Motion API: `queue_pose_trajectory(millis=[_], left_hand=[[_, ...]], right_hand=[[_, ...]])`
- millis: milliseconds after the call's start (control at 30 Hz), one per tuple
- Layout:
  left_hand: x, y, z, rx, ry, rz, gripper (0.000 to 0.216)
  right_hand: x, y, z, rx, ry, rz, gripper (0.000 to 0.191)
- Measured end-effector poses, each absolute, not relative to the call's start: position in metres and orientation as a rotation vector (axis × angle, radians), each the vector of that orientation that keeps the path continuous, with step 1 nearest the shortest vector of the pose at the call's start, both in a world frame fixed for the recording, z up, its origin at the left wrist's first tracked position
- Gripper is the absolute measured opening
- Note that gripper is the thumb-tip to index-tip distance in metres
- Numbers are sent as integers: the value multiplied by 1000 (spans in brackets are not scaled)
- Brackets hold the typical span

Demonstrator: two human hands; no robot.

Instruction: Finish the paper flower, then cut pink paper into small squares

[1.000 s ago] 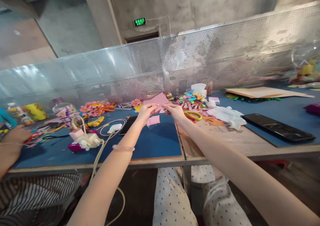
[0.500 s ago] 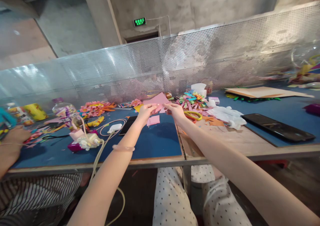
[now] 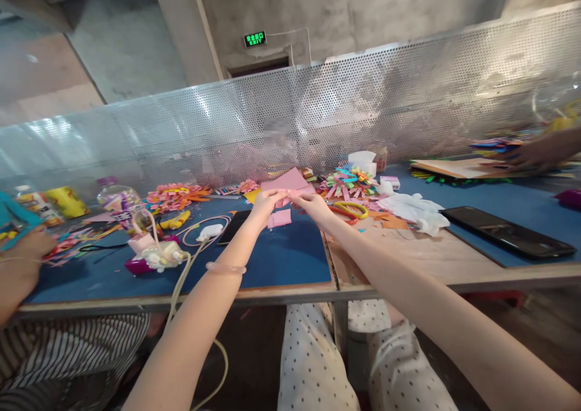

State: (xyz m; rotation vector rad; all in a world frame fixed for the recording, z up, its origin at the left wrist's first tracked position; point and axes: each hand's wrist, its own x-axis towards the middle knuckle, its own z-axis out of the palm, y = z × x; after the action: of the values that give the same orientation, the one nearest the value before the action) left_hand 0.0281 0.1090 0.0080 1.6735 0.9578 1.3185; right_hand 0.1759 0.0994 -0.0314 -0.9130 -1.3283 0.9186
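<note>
My left hand (image 3: 267, 205) and my right hand (image 3: 314, 206) meet at the fingertips over the blue mat. Both are closed in a pinch on a small piece of pink paper (image 3: 290, 196), mostly covered by the fingers. Just below lies a small pink paper stack (image 3: 279, 218) on the mat. Behind my hands is a larger pink sheet (image 3: 288, 180). Yellow-handled scissors (image 3: 353, 210) lie right of my right hand, partly behind that wrist.
Paper-strip bundles (image 3: 347, 184) lie at the back. A phone (image 3: 508, 232) and a crumpled white plastic bag (image 3: 420, 212) are to the right. Cables, a charger (image 3: 209, 232) and a bottle (image 3: 115, 196) stand left. Other people's hands show at the left (image 3: 27, 259) and far right (image 3: 547, 151).
My hands have drawn together, the right fingertips shifting left to meet the left ones. At far right another person's hand has come in over the cardboard.
</note>
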Motion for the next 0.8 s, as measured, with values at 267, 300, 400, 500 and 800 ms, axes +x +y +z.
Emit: queue_pose_trajectory(millis=[267, 300, 400, 500, 800], left_hand=[[31, 107, 8, 1641, 831, 1229, 16], [32, 106, 8, 1612, 803, 1226, 15], [34, 104, 9, 1525, 755, 1227, 12], [35, 104, 8, 1502, 761, 1213, 11], [35, 106, 6, 1494, 759, 1176, 8]], right_hand=[[175, 98, -34, -791, -1315, 1076, 36], [176, 98, -35, -778, -1310, 1098, 35], [177, 100, -35, -786, -1305, 1126, 35], [176, 101, -36, -820, -1300, 1139, 34], [171, 93, -31, -842, -1261, 1215, 22]])
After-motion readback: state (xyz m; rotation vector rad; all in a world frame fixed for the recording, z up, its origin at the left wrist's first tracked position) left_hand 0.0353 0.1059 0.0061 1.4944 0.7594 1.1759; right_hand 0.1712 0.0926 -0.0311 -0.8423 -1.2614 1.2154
